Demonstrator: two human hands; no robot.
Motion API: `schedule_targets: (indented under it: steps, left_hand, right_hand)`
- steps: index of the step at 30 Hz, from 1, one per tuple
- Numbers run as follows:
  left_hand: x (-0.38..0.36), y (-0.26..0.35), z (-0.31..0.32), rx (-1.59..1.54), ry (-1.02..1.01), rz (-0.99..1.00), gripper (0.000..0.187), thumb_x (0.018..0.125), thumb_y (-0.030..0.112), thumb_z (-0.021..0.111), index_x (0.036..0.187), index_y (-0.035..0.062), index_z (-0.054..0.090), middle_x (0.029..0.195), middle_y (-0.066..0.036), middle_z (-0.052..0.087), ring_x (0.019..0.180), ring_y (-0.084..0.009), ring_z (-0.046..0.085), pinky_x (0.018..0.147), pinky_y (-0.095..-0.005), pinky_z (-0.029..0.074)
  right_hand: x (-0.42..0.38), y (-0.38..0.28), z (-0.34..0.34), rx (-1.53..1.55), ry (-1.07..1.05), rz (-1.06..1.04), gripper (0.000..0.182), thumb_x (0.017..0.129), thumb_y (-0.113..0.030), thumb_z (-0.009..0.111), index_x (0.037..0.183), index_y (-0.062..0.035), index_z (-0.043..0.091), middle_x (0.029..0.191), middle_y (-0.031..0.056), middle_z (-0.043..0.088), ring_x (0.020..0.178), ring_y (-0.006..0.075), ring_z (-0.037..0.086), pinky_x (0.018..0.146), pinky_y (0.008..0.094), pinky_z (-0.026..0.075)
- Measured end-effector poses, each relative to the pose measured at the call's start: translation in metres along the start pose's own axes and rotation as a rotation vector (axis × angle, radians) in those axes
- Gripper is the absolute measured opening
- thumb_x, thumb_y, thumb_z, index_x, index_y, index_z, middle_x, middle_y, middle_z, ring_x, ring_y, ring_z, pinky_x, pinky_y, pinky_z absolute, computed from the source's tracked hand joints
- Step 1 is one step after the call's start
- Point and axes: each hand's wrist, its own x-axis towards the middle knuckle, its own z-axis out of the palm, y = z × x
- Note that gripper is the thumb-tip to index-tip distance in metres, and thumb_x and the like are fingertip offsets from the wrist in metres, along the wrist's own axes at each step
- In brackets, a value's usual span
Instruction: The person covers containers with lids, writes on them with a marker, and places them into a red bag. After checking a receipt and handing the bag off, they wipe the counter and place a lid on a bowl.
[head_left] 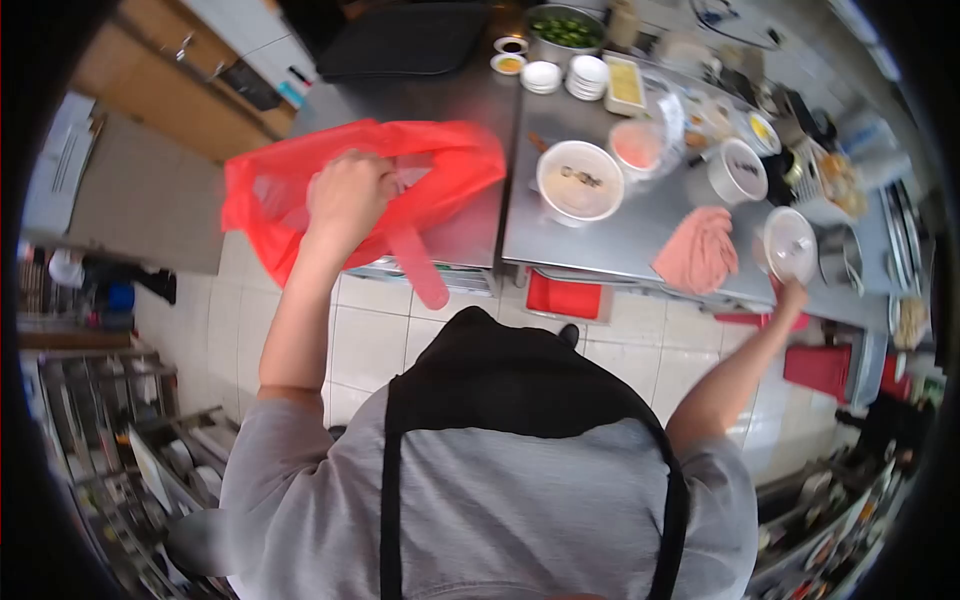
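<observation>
A red plastic bag (460,150) lies spread at the counter's left part, its mouth wide and one handle strip hanging over the front edge. My left hand (352,190) is at the bag's mouth with fingers curled on the plastic; the fingertips are partly hidden. Out to the right, my right hand (790,295) grips a white tub with a clear lid (790,243) by its near side. Left of that tub lies a crumpled pink cloth (697,250). A larger white lidded tub (580,182) with dark writing stands mid-counter.
Behind are stacked white cups (587,76), a pot of chopped greens (565,30) and small sauce dishes (509,64). Another lidded tub (738,172) and a metal container (840,258) stand to the right. A red bin (818,370) is below the counter.
</observation>
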Motion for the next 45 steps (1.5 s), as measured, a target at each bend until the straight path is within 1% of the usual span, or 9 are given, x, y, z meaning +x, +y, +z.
schedule_targets:
  steps: [7, 14, 19, 28, 34, 35, 38, 43, 45]
  left_hand:
    - [0.055, -0.034, 0.048, 0.254, -0.452, 0.05, 0.026, 0.076, 0.007, 0.047, 0.096, 0.002, 0.062, 0.095, -0.016, 0.06, 0.095, -0.0295, 0.055, 0.08, -0.0368, 0.044]
    - [0.128, -0.062, 0.008, -1.175, -0.877, -0.149, 0.057, 0.088, 0.05, 0.037, 0.128, 0.0085, 0.041, 0.137, -0.009, 0.032, 0.127, -0.022, 0.028, 0.103, -0.0355, 0.025]
    - [0.15, -0.103, -0.005, -1.488, -0.969, -0.015, 0.062, 0.087, 0.055, 0.031, 0.132, 0.0121, 0.035, 0.14, -0.007, 0.026, 0.13, -0.0266, 0.018, 0.106, -0.0414, 0.015]
    - [0.02, -0.024, 0.052, 0.476, -0.2, 0.253, 0.076, 0.059, 0.046, 0.072, 0.114, -0.0002, 0.048, 0.118, -0.018, 0.047, 0.12, -0.0291, 0.037, 0.1, -0.0568, 0.02]
    - [0.005, -0.022, 0.072, 0.15, -0.037, 0.262, 0.031, 0.068, 0.022, 0.066, 0.094, 0.0068, 0.061, 0.094, -0.01, 0.059, 0.095, -0.0272, 0.054, 0.093, -0.0498, 0.031]
    - [0.003, -0.017, 0.078, 0.013, -0.083, 0.189, 0.022, 0.069, 0.02, 0.065, 0.086, 0.0068, 0.064, 0.089, -0.009, 0.06, 0.093, -0.0273, 0.055, 0.091, -0.0477, 0.032]
    - [-0.001, 0.002, 0.09, 0.154, -0.112, 0.213, 0.019, 0.07, 0.019, 0.065, 0.078, 0.0019, 0.062, 0.084, -0.012, 0.062, 0.083, -0.0279, 0.058, 0.079, -0.0436, 0.039]
    - [0.026, 0.001, 0.067, -0.365, -0.132, -0.033, 0.015, 0.07, 0.015, 0.065, 0.077, 0.003, 0.06, 0.072, -0.015, 0.062, 0.071, -0.0281, 0.06, 0.065, -0.0384, 0.046]
    - [0.044, 0.017, 0.069, -0.313, -0.085, -0.182, 0.024, 0.068, 0.011, 0.066, 0.092, 0.0085, 0.062, 0.083, -0.011, 0.061, 0.078, -0.0281, 0.059, 0.07, -0.0385, 0.046]
  right_hand:
    - [-0.258, -0.304, 0.179, 0.402, -0.656, 0.04, 0.034, 0.079, -0.007, 0.048, 0.111, 0.0039, 0.048, 0.101, 0.0128, 0.057, 0.091, 0.0203, 0.056, 0.076, 0.0337, 0.047]
    - [-0.417, -0.3, 0.438, 0.587, -1.653, 0.514, 0.025, 0.08, -0.008, 0.05, 0.101, 0.0057, 0.053, 0.093, 0.0135, 0.059, 0.077, 0.0201, 0.062, 0.066, 0.0338, 0.053]
    - [-0.403, -0.294, 0.49, 0.559, -1.323, 0.541, 0.024, 0.077, 0.0, 0.044, 0.098, 0.0097, 0.051, 0.09, 0.0184, 0.058, 0.075, 0.0282, 0.062, 0.066, 0.0333, 0.056]
    - [-0.337, -0.244, 0.527, -0.344, -1.224, -0.448, 0.027, 0.072, -0.014, 0.05, 0.088, 0.0034, 0.062, 0.082, 0.0228, 0.062, 0.076, 0.0354, 0.062, 0.069, 0.04, 0.05]
    - [-0.375, -0.248, 0.548, -0.441, -1.108, -0.275, 0.027, 0.067, -0.014, 0.053, 0.082, 0.0059, 0.063, 0.08, 0.0256, 0.06, 0.078, 0.0331, 0.062, 0.071, 0.0372, 0.05]
    - [-0.369, -0.243, 0.551, -0.7, -1.177, -0.839, 0.025, 0.068, -0.013, 0.052, 0.082, 0.0045, 0.063, 0.078, 0.0242, 0.061, 0.077, 0.0315, 0.063, 0.069, 0.037, 0.05]
    - [-0.365, -0.273, 0.519, -0.514, -1.224, 0.003, 0.022, 0.071, -0.017, 0.057, 0.081, 0.0017, 0.064, 0.083, 0.0223, 0.062, 0.082, 0.03, 0.062, 0.071, 0.0361, 0.05]
    - [-0.348, -0.241, 0.478, -0.648, -0.601, -0.566, 0.038, 0.072, -0.034, 0.065, 0.09, -0.0008, 0.063, 0.094, 0.0178, 0.059, 0.09, 0.031, 0.059, 0.081, 0.0363, 0.046]
    - [-0.338, -0.237, 0.476, -0.64, -1.007, -0.365, 0.029, 0.075, -0.026, 0.058, 0.093, -0.0037, 0.063, 0.096, 0.019, 0.061, 0.092, 0.0314, 0.059, 0.079, 0.0397, 0.047]
